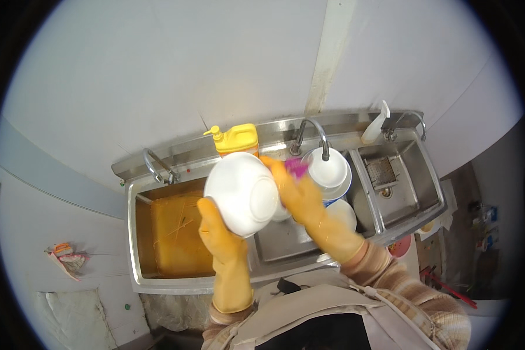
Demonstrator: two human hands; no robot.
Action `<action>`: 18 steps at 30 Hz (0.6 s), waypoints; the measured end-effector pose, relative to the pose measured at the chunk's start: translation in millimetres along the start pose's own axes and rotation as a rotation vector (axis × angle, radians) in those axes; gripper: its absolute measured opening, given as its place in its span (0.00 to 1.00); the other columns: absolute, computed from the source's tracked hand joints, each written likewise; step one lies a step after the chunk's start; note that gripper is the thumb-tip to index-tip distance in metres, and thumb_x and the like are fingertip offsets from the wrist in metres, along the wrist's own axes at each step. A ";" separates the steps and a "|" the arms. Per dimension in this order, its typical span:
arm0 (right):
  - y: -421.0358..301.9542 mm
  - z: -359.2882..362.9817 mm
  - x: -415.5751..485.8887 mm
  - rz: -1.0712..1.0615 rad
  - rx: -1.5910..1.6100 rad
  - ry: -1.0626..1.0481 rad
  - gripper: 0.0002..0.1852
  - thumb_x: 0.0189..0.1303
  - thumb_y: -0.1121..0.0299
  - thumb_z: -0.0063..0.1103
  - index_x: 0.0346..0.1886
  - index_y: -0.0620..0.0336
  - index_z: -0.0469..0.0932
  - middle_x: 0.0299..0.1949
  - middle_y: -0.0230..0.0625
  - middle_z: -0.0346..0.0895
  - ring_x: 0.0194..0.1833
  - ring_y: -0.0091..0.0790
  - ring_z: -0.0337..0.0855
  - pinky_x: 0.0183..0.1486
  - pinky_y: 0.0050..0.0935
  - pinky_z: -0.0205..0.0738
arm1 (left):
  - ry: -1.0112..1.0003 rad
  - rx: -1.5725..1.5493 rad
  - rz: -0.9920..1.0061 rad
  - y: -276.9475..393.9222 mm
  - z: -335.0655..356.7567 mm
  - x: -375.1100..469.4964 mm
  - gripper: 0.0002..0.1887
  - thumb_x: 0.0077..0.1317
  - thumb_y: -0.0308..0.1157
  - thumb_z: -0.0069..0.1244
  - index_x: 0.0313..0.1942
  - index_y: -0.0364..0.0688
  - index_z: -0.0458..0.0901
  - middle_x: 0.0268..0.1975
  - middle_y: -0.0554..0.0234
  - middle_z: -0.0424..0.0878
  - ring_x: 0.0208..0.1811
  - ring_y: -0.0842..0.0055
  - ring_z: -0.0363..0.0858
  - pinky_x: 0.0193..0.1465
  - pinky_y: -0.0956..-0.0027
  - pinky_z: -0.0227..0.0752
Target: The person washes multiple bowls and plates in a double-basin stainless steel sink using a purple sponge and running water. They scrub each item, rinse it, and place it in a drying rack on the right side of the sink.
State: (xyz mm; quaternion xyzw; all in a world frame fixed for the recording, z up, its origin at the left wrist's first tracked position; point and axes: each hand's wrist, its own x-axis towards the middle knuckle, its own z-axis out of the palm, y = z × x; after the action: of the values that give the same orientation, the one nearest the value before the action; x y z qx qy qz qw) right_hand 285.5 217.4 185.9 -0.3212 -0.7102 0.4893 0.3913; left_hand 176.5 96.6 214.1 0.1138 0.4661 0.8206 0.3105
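Note:
My left hand (218,238), in an orange rubber glove, grips a white bowl (240,192) by its rim. The bowl is tilted on its side, its outer wall and foot ring turned towards me and to the right. My right hand (302,197), gloved the same way and blurred, is at the bowl's right side beside the foot ring. A magenta scrubbing pad or cloth (296,167), also blurred, sticks out past that hand, which appears closed on it. Both hands are above the divider between the left and middle basins of a steel sink.
Cloudy orange water (179,236) with chopsticks fills the left basin. White bowls (328,168) are stacked under the middle faucet (310,131). A yellow pump jug (236,138) and a spray bottle (376,122) stand along the back ledge. The right basin (404,188) holds a metal strainer (380,172).

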 end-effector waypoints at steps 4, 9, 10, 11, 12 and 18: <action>-29.9 13.9 -34.7 0.103 0.280 0.116 0.16 0.78 0.70 0.55 0.62 0.69 0.77 0.36 0.31 0.79 0.36 0.22 0.78 0.38 0.28 0.71 | 0.041 -0.081 0.009 2.4 9.2 16.9 0.35 0.79 0.57 0.47 0.64 0.29 0.76 0.61 0.51 0.84 0.57 0.67 0.86 0.61 0.63 0.82; -29.0 -14.8 -11.8 -0.137 0.311 0.243 0.17 0.74 0.66 0.62 0.59 0.65 0.78 0.41 0.31 0.82 0.38 0.22 0.79 0.40 0.24 0.74 | 0.071 -0.120 -0.082 4.0 16.1 20.2 0.34 0.79 0.56 0.48 0.64 0.30 0.77 0.59 0.53 0.85 0.57 0.68 0.86 0.60 0.63 0.81; -32.2 -19.8 -7.8 -0.230 0.256 0.249 0.20 0.74 0.60 0.64 0.59 0.64 0.78 0.43 0.31 0.82 0.37 0.20 0.78 0.39 0.22 0.73 | 0.066 -0.096 -0.099 4.2 15.5 19.0 0.34 0.79 0.56 0.48 0.64 0.29 0.77 0.59 0.53 0.85 0.57 0.68 0.86 0.60 0.63 0.81; -48.3 -19.5 -10.5 -0.133 0.286 0.178 0.20 0.72 0.60 0.67 0.59 0.64 0.78 0.44 0.31 0.82 0.40 0.21 0.80 0.40 0.24 0.75 | 0.059 -0.074 -0.124 2.9 14.5 17.1 0.34 0.79 0.56 0.48 0.64 0.29 0.77 0.59 0.52 0.85 0.57 0.68 0.86 0.60 0.63 0.81; -62.1 -16.5 -12.3 -0.036 0.315 0.107 0.21 0.70 0.61 0.69 0.58 0.64 0.79 0.44 0.32 0.83 0.42 0.22 0.81 0.41 0.27 0.76 | 0.058 -0.070 -0.140 1.8 15.7 14.3 0.34 0.79 0.56 0.48 0.64 0.29 0.77 0.59 0.52 0.85 0.57 0.68 0.86 0.59 0.63 0.82; -58.0 -26.1 -8.6 -0.307 -0.788 -0.365 0.20 0.55 0.65 0.71 0.51 0.58 0.82 0.45 0.44 0.82 0.47 0.52 0.83 0.44 0.46 0.83 | -0.002 -0.019 -0.172 0.4 13.4 13.2 0.34 0.79 0.56 0.49 0.62 0.28 0.79 0.57 0.51 0.86 0.54 0.67 0.87 0.56 0.63 0.82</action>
State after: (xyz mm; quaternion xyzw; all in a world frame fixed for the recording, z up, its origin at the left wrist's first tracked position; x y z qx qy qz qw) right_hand 308.1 203.5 244.3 -0.2451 -0.9387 0.1667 0.1759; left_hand 172.3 113.9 220.3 0.0713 0.4658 0.7952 0.3815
